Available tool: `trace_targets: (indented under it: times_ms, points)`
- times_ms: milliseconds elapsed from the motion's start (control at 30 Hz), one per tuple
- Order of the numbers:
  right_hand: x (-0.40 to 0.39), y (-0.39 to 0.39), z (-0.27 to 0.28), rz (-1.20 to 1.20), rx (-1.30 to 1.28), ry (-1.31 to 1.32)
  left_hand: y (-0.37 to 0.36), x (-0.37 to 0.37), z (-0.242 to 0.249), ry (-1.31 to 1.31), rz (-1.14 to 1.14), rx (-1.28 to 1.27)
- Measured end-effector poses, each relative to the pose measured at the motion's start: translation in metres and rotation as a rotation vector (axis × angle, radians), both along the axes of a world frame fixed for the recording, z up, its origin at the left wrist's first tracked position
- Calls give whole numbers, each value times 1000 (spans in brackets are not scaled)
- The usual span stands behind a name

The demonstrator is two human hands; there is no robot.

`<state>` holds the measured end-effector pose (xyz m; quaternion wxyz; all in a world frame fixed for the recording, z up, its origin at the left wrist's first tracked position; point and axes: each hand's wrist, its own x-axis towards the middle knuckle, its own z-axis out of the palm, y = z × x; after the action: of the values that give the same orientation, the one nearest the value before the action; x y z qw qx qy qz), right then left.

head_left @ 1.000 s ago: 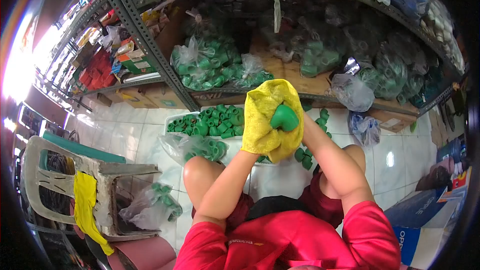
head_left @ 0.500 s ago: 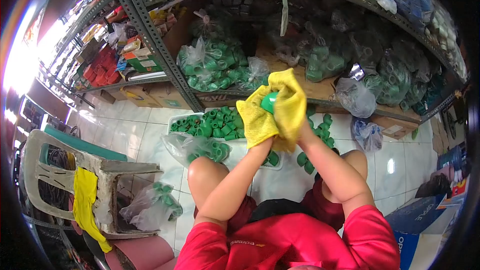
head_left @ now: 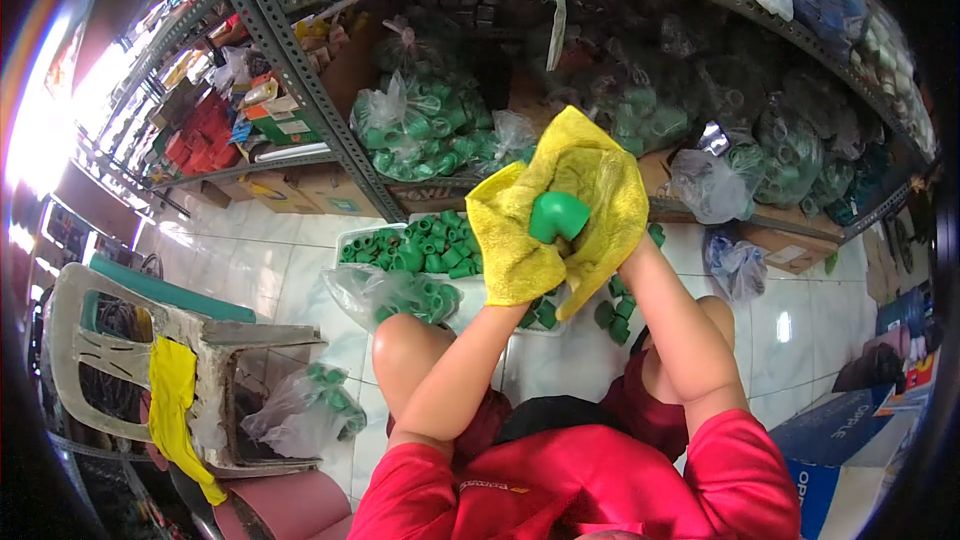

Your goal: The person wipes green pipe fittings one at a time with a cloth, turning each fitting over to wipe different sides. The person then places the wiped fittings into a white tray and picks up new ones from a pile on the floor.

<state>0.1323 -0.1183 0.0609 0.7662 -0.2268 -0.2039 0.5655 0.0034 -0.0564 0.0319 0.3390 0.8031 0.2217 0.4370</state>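
A yellow cloth point(head_left: 590, 175) is spread over both hands in front of the shelf. A green elbow pipe fitting point(head_left: 560, 217) lies in the middle of the cloth. My left hand point(head_left: 512, 285) is under the cloth's left part, and my right hand point(head_left: 625, 245) is under its right part. The cloth hides the fingers of both hands. Below, a white tray point(head_left: 345, 239) on the floor holds many green fittings point(head_left: 440, 240).
A metal shelf point(head_left: 330, 105) carries bags of green fittings point(head_left: 425, 125). A clear bag of fittings point(head_left: 395, 295) lies by my left knee. At left stands a worn plastic chair point(head_left: 240, 335) with a yellow cloth; a blue box point(head_left: 820, 440) is at right.
The yellow cloth has opened out wider, and the green fitting now shows more fully as an elbow. My right hand has moved slightly right.
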Motion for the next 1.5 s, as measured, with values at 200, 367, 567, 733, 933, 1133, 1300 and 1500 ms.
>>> trace_targets:
  times_ms: [200, 367, 567, 733, 933, 1133, 1300, 1500]
  points:
    - [41, -21, -25, 212, -352, -337, 17, -16, 29, -47, 9, 59]
    - [51, -41, -19, 365, -203, -823, 33, -16, 22, -130, 156, 175]
    - [70, -37, -30, 205, -125, 7, 37, -10, 7, -232, 87, 219]
    - [38, -22, -16, 40, -169, -590, 35, -3, 16, -60, -251, 114]
    - [-3, -17, -14, -280, -201, -1219, 20, -2, 25, 165, -97, 298]
    - [-6, 6, -35, -191, -238, -368, 12, 8, 6, -1, -176, 25]
    - [-17, 1, -16, -133, -195, -798, 15, -7, 30, 49, -46, 139]
    - [-19, 2, -25, -247, -262, -682, 15, 8, -16, 94, -55, 12]
